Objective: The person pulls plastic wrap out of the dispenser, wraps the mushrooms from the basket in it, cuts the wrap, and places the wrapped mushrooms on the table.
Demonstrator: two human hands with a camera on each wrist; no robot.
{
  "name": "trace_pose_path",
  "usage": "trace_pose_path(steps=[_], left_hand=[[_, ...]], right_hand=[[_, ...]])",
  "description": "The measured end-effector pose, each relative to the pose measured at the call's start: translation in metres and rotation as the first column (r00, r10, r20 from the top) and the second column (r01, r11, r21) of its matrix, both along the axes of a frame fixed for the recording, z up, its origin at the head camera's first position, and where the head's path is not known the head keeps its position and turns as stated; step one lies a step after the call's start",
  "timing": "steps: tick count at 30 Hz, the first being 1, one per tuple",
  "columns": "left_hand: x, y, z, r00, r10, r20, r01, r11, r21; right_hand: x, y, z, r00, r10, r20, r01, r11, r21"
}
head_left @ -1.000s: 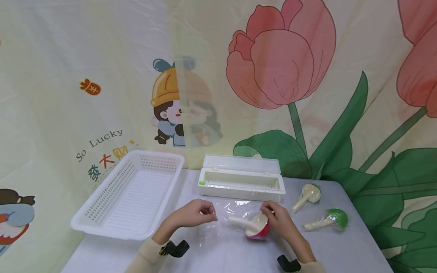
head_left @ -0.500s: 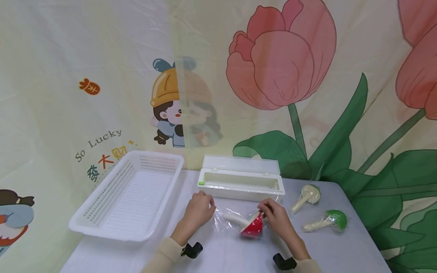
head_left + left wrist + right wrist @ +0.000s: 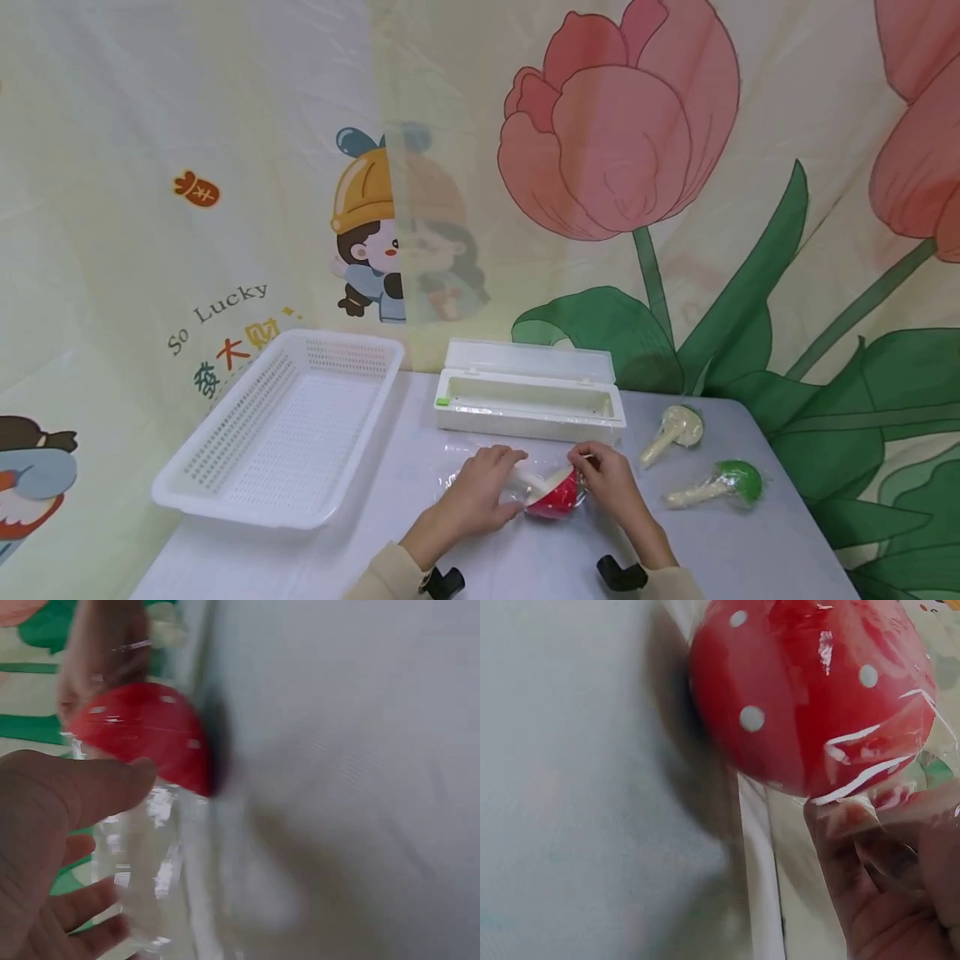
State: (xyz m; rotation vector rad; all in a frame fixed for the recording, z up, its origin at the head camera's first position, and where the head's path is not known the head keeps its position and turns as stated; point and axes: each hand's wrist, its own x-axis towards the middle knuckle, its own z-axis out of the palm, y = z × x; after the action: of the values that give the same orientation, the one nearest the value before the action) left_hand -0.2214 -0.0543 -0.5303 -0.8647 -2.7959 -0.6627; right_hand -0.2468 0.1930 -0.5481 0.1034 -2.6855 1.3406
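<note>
A toy mushroom (image 3: pixel 557 498) with a red, white-dotted cap and a pale stem lies on its side in a clear plastic bag (image 3: pixel 163 859). My right hand (image 3: pixel 611 479) pinches the bag's film just beyond the cap; the right wrist view shows thumb and finger together under the red cap (image 3: pixel 810 690). Around the stem side, my left hand (image 3: pixel 478 493) has its fingers spread and loosely bent. In the left wrist view its thumb (image 3: pixel 112 784) overlaps the edge of the cap, while the other fingers are beside the film. Part of the stem is hidden behind the left hand.
Behind the hands stands a long white box (image 3: pixel 532 423) with its lid raised. A white perforated basket (image 3: pixel 337 500) is at the left. Two more bagged toy mushrooms, one pale (image 3: pixel 681 427) and one green-capped (image 3: pixel 742 482), lie at the right. A printed curtain (image 3: pixel 450 167) hangs behind the table.
My left hand has gone from the bag's left end rightward over the stem. The mushroom has turned, so its red cap faces forward. My right hand has kept its pinch near the cap.
</note>
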Motion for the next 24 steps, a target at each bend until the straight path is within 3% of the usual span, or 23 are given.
trace_pose_path(steps=[2, 4, 9, 11, 13, 15, 17, 19, 24], left_hand=[[-0.001, 0.002, -0.011, 1.000, -0.002, 0.022, 0.004, 0.995, -0.099], [-0.003, 0.004, -0.019, 1.000, -0.007, 0.019, 0.010, 0.991, -0.133], [-0.005, 0.004, -0.027, 0.999, -0.022, 0.026, 0.023, 0.999, -0.044], [-0.005, 0.003, -0.027, 0.998, -0.024, 0.066, 0.024, 1.000, 0.007], [-0.005, 0.003, -0.028, 0.994, -0.029, 0.107, 0.025, 0.999, 0.037], [-0.007, 0.003, -0.028, 0.989, -0.026, 0.144, 0.018, 0.998, 0.055], [-0.009, 0.003, -0.028, 0.983, -0.023, 0.180, 0.011, 0.998, 0.069], [-0.011, 0.003, -0.030, 0.980, -0.031, 0.199, 0.014, 0.996, 0.087], [-0.015, 0.002, -0.033, 0.973, -0.051, 0.226, 0.016, 0.987, 0.157]], right_hand=[[0.000, 0.001, -0.002, 1.000, -0.002, -0.004, 0.002, 0.999, 0.040], [0.000, 0.001, -0.004, 1.000, 0.000, -0.001, 0.000, 0.999, 0.055], [0.004, 0.006, -0.002, 1.000, 0.001, -0.014, 0.000, 1.000, 0.026], [0.008, 0.010, 0.004, 0.996, 0.010, -0.087, -0.009, 1.000, 0.008], [0.014, 0.014, 0.010, 0.979, 0.041, -0.200, -0.042, 0.999, -0.001], [0.020, 0.017, 0.016, 0.945, 0.098, -0.311, -0.100, 0.995, 0.009], [0.026, 0.017, 0.020, 0.917, 0.170, -0.362, -0.169, 0.985, 0.034], [0.029, 0.016, 0.021, 0.904, 0.240, -0.353, -0.229, 0.971, 0.073], [0.033, 0.014, 0.013, 0.897, 0.372, -0.238, -0.356, 0.928, 0.110]])
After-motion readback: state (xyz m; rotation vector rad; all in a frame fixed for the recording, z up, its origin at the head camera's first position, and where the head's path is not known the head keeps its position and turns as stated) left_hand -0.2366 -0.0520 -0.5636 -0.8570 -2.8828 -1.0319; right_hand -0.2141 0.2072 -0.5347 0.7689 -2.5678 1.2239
